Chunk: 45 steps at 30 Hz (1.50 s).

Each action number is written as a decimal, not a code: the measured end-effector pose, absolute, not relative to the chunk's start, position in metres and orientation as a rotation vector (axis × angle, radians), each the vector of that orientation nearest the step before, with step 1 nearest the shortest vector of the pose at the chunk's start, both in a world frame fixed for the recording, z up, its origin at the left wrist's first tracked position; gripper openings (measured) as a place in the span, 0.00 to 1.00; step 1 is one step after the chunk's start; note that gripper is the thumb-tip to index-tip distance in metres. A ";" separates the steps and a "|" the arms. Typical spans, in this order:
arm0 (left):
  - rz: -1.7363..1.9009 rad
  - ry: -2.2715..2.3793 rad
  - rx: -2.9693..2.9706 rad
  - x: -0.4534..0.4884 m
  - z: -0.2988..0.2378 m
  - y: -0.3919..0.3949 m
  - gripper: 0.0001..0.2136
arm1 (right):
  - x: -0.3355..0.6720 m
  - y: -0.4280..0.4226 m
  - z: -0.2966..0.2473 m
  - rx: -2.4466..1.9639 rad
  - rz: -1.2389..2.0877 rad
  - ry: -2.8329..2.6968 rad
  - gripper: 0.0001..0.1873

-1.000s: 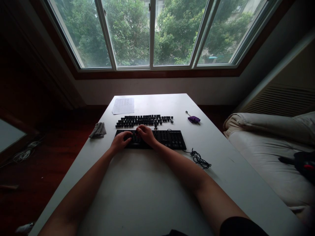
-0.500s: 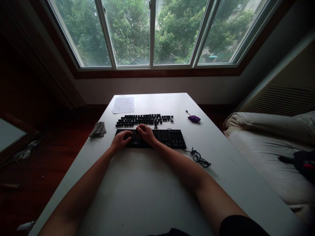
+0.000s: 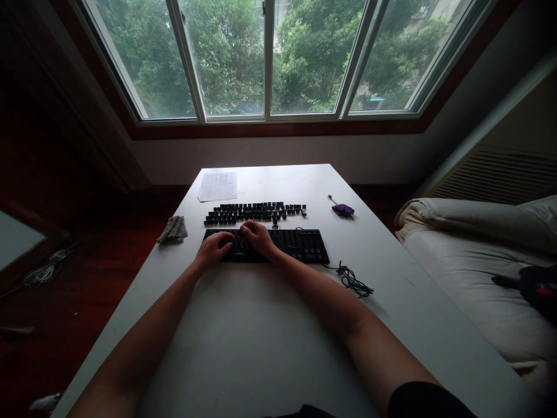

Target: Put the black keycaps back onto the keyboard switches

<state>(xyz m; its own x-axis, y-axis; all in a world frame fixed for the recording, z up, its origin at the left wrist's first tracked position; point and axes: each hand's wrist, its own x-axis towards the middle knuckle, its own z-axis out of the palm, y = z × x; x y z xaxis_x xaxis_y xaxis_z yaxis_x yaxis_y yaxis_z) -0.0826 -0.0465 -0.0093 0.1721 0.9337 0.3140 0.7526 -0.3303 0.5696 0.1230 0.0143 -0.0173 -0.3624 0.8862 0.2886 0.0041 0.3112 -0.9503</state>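
On the white table a black keyboard (image 3: 300, 245) lies crosswise in front of me. My left hand (image 3: 213, 247) rests over its left end, thumb and fingers apart. To the right of it, my right hand (image 3: 256, 237) is bent down over the keyboard with its fingertips pinched together; whatever is between them is too small and dark to make out. Just beyond the keyboard, several loose black keycaps (image 3: 248, 213) stand in rows. My hands cover the left part of the keyboard.
A grey cloth (image 3: 173, 230) lies at the table's left edge, a printed sheet (image 3: 218, 186) at the far left. A purple object with a thin stick (image 3: 343, 210) is at the right. The coiled black cable (image 3: 353, 281) lies by the keyboard's right corner. A couch (image 3: 461, 255) stands at the right.
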 end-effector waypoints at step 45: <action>0.891 1.614 2.197 -0.080 -0.007 -0.047 0.13 | 0.125 0.013 -0.017 -0.863 1.106 -1.724 0.16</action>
